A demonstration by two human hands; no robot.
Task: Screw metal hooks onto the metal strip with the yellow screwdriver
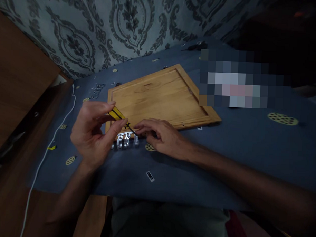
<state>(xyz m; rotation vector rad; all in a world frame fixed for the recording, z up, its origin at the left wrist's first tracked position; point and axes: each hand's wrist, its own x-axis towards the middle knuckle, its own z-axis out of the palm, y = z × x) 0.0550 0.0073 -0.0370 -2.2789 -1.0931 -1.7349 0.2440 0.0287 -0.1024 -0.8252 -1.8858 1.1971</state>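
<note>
My left hand (pixel 95 133) grips a yellow-and-black screwdriver (pixel 118 114) by its handle, with the thin dark shaft slanting down to the right. The shaft's tip reaches the near edge of a wooden panel (pixel 153 97) with a raised frame, lying flat on the cloth. Several shiny metal clips (pixel 126 140) stand in a row along that edge, below the screwdriver. Close to the tip, my right hand (pixel 159 136) rests at the panel's edge with its fingers bent together; whether a small piece is between them is hidden.
A dark blue cloth (pixel 187 178) with pineapple prints covers the table. A white cable (pixel 45 156) runs down its left side. Dark glasses-like items (pixel 198 46) lie at the back, near the patterned wall (pixel 130 24). A pixelated patch hides things at the right.
</note>
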